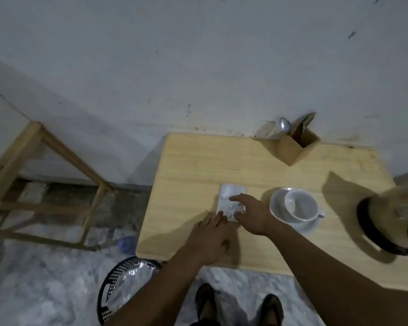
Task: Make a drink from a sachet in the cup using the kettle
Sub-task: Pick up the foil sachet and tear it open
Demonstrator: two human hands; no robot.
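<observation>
A silvery white sachet (pixel 230 195) lies flat on the wooden table (pixel 198 161). My right hand (pixel 252 214) hovers over its near right part with fingers spread, thumb and forefinger around its edge; contact is unclear. My left hand (pixel 210 241) rests on the table, fingertips touching the sachet's near left corner. An empty white cup (pixel 300 205) stands on a white saucer (pixel 276 208) just right of the sachet. The glass kettle (pixel 391 222) with a black band sits at the table's right edge, partly cut off.
A wooden holder (pixel 297 144) with a spoon (pixel 284 125) stands at the table's back by the wall. A black mesh bin (pixel 125 285) with foil waste sits on the floor at the table's near left corner. A wooden frame (pixel 40 175) stands further left.
</observation>
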